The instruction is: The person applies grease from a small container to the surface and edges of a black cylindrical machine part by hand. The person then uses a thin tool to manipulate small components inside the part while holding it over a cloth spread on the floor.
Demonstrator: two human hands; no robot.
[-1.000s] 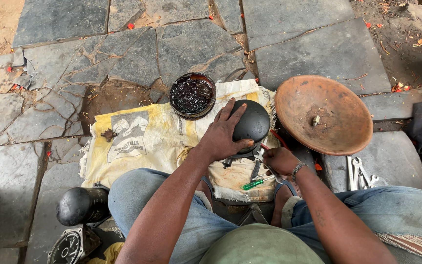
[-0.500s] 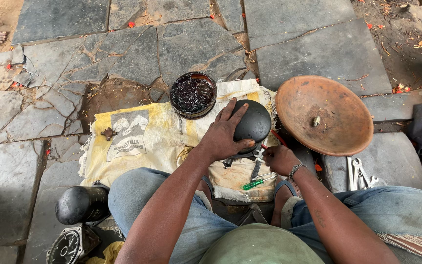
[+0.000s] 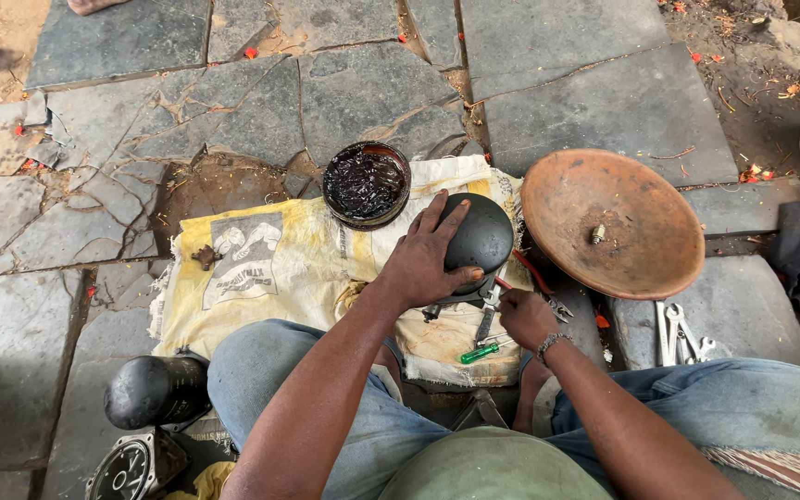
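Note:
My left hand (image 3: 426, 261) lies spread over a black dome-shaped shell (image 3: 485, 233) and presses it down on a yellowish sack cloth (image 3: 270, 268). My right hand (image 3: 526, 317) is curled just below the dome's near edge, its fingertips pinched on a slim metal tool (image 3: 488, 317) that reaches under the shell. Red-handled pliers (image 3: 537, 278) lie right of the dome. A green-handled screwdriver (image 3: 479, 353) rests on the cloth by my right wrist.
An open tin of black grease (image 3: 366, 183) stands behind the dome. A rusty round pan (image 3: 631, 185) holding a bolt (image 3: 596, 233) sits to the right, with spanners (image 3: 678, 333) near it. A black cylinder (image 3: 155, 389) and a round gauge housing (image 3: 131, 468) lie by my left knee.
Both hands stay almost where they were on the dome and the tool. Another person's bare foot at the far top left has shifted along the top edge.

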